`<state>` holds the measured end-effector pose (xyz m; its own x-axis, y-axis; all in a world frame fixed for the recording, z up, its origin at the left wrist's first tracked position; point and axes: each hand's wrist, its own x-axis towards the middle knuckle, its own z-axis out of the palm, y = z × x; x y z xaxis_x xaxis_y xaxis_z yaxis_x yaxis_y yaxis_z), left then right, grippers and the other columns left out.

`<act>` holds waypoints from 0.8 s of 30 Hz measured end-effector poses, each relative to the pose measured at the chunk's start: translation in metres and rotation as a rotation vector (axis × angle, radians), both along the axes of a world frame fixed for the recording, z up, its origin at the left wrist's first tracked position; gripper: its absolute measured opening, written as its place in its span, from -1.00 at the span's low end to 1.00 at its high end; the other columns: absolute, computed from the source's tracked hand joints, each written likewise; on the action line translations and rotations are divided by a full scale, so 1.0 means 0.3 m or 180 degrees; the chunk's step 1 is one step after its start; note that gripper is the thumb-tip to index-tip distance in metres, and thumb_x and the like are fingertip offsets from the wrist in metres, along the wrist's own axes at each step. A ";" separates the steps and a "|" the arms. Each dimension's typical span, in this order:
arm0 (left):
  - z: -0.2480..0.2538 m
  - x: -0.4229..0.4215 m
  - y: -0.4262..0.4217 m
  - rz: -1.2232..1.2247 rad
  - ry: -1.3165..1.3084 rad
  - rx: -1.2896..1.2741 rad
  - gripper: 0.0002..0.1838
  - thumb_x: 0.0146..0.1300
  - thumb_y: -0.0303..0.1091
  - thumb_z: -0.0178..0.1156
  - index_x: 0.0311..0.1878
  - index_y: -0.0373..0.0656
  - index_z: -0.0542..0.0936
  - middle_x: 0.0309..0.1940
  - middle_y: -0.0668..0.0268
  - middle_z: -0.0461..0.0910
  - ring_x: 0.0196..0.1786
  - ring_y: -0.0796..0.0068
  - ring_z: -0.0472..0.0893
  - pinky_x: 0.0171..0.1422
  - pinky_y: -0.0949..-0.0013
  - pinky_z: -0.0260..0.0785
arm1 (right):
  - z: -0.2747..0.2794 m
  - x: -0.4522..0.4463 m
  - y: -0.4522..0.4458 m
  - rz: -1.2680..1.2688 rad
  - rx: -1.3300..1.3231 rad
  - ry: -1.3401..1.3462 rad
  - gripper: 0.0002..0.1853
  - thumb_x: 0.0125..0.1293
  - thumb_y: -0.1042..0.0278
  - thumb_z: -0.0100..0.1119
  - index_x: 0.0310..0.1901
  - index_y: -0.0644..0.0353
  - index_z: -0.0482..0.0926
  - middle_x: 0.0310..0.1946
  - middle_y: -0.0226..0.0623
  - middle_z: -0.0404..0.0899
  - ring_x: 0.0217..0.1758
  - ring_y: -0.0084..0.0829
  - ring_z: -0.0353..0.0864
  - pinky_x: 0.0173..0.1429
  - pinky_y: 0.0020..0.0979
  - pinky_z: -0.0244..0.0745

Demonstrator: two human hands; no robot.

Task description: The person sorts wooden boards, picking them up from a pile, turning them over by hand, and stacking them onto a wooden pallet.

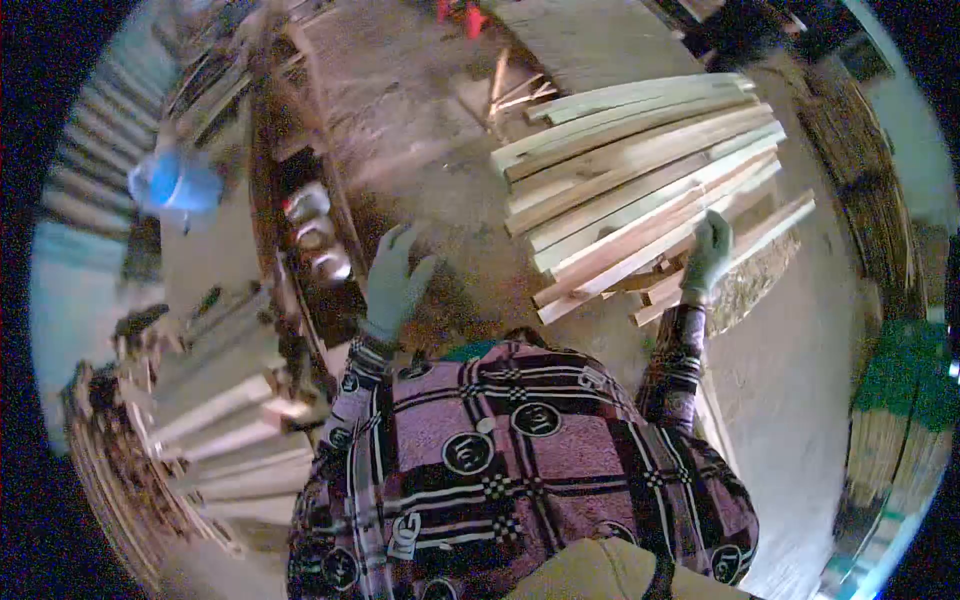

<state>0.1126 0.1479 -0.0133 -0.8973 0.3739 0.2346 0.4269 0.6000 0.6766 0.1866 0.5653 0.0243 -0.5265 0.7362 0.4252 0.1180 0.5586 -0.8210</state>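
My left hand (397, 285), in a pale glove, is raised between the workbench side and the timber stack. Its thumb and fingers are apart, and nothing shows in it. A pale glove also covers my right hand (708, 258), over the near right side of a stack of wooden planks (640, 170). Its fingers look curled at the planks; what lies inside them is hidden. The planks are long, squared and light-coloured, lying side by side in layers with uneven ends. Shorter wood pieces (655, 290) lie under the near edge.
More cut timber (225, 415) is piled at the left. A blurred blue container (175, 185) stands at the upper left, near a dark trough-like frame (315, 235) with pale items inside. Tall stacked boards (865, 150) line the right, with green material (900, 375) nearby.
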 end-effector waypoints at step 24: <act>-0.050 0.216 0.490 -0.1156 -0.0462 -0.0012 -0.50 0.01 -0.31 0.13 0.05 -0.23 0.29 -0.08 0.06 0.39 -0.08 0.15 0.40 0.04 0.27 0.23 | 0.166 0.523 0.107 -0.0447 0.0364 -0.1099 -0.79 0.07 0.32 0.04 -0.26 0.17 0.50 -0.39 -0.28 0.50 -0.40 -0.41 0.50 -0.27 -0.47 0.37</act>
